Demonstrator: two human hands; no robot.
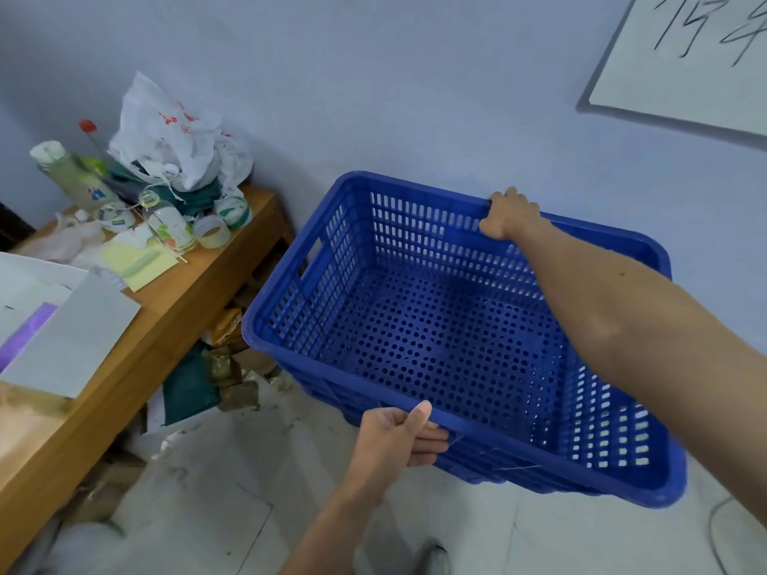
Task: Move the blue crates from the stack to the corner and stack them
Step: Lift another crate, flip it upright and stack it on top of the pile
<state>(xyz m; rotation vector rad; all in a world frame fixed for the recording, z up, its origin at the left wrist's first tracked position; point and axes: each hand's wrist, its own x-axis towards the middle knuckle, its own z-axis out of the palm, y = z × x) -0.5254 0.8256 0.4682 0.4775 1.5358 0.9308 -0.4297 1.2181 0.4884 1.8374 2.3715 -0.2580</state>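
A blue perforated plastic crate [436,338] fills the middle of the view, empty and tilted, held above the pale floor close to the blue wall. My left hand [400,435] grips its near rim, thumb on top and fingers under the edge. My right hand [508,213] grips the far rim, with the forearm reaching across the crate's right side. A second blue crate seems to sit directly under it at the near edge, but I cannot tell for sure.
A wooden table [174,325] stands at the left, cluttered with bottles, tape rolls, a white plastic bag [170,134] and papers. Boxes and bags lie under it. A whiteboard [685,64] hangs on the wall at upper right. A cable [718,529] lies on the floor at right.
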